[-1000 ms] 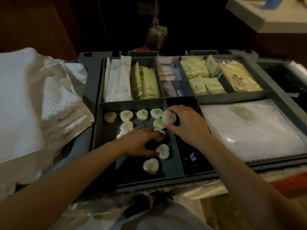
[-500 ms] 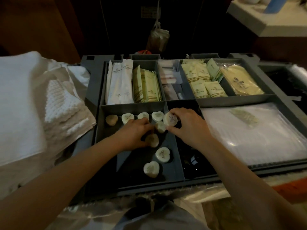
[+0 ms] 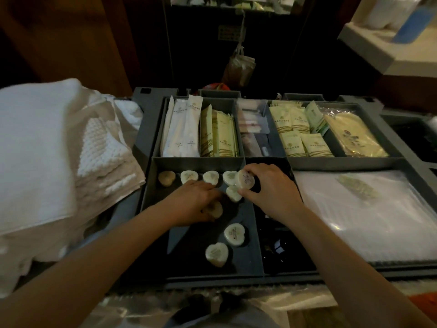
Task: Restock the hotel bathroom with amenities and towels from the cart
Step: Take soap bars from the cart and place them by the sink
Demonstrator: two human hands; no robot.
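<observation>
Soaps: I'm working in the front-left compartment of the cart tray (image 3: 146, 129), where wrapped heart-shaped soaps (image 3: 234, 234) are lying loose, some in a row along the back wall, two nearer me.
Right hand: my right hand (image 3: 272, 190) is pinching one wrapped soap (image 3: 244, 179) by its edges, tilted on its side, just beside the divider.
Left hand: my left hand (image 3: 194, 202) is curling palm-down over another soap (image 3: 216, 209); I'm judging it closed on it, grip partly hidden.
Handling: looking light, small and rigid; wrapper is probably slick, so I'm taking each by the rim between thumb and fingertips rather than flat on top.
Towels: folded towels (image 3: 35, 143) are sitting left of the tray, soft and bulky, needing both hands underneath.
Sachets: packets (image 3: 295, 133) are filling the back compartments, untouched.
</observation>
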